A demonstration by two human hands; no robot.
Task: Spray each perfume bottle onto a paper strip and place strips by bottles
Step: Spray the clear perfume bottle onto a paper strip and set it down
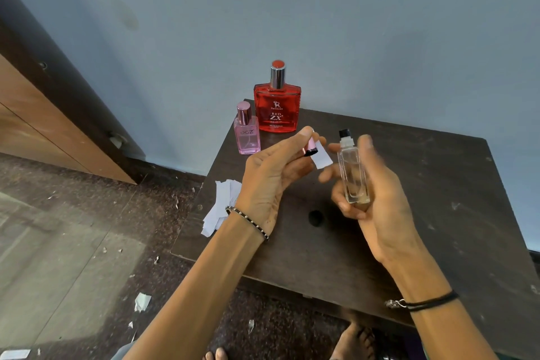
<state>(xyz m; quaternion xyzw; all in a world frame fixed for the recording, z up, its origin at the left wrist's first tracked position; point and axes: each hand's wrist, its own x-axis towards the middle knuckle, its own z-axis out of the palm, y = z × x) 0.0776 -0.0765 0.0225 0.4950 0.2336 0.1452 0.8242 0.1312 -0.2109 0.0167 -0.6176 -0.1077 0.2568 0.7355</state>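
My right hand (374, 184) grips a clear, tall perfume bottle (353, 172) with its black nozzle bare and upright above the dark table (380, 242). My left hand (271, 172) pinches a white paper strip (321, 156) together with a pink metallic cap (310, 147), held just left of the nozzle. A small pink bottle (247, 130) and a large red bottle (277, 102) stand capped at the table's far left corner. A pile of spare white strips (220, 204) lies on the table's left edge.
A blue wall rises right behind the table. A wooden door and frame (43, 114) stand at the left. Paper scraps (142, 301) litter the floor, and bare feet (350, 342) show below the table's front edge.
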